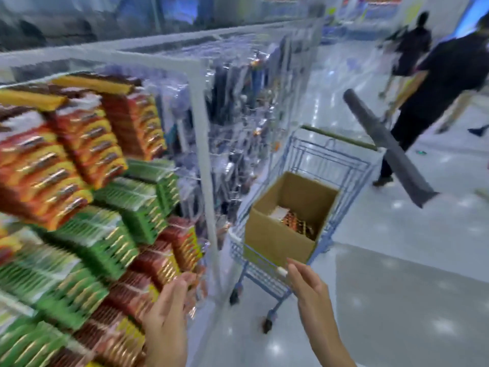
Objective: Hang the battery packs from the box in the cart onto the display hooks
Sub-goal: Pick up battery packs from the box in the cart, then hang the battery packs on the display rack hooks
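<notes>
Both empty, fingers loose: your right hand nears the cart's cardboard box, seemingly for battery packs, left hand beside the display.

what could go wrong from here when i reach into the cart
1. The cart stands on wheels. If the right hand bumps it while going for the box, it may roll toward the people walking past.
2. The left hand is close to the crowded hanging packs; a brush could knock some off.
</notes>
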